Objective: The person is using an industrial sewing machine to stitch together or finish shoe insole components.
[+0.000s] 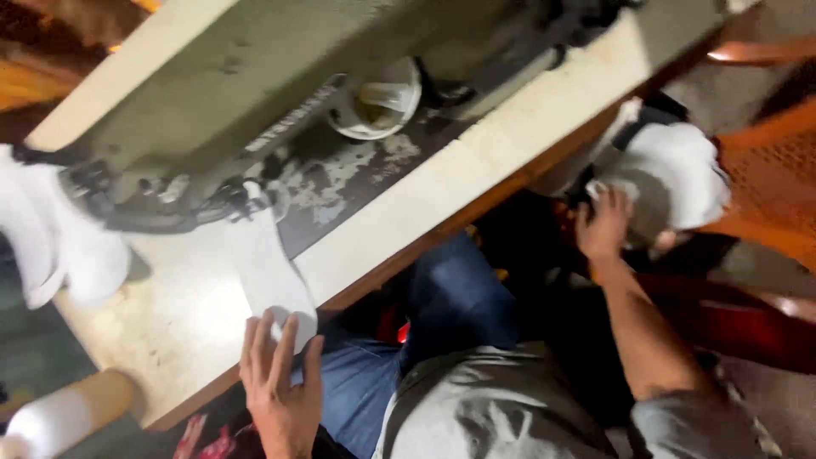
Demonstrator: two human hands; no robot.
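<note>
Fabric in white (51, 246) is heaped at the left edge of the frame on our sewing table (476, 170). Lower left of centre, our left hand (280, 382) lies with fingers spread flat, pinning a white cloth strip (268, 272) that runs up under the sewing machine (255, 102). At right, beside an orange chair (765, 178), our right hand (605, 225) grips a grey and white cloth bundle (671, 178).

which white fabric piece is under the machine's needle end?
The narrow white strip on the table, pinned by the left hand. The white pile by the right hand lies off the table.
</note>
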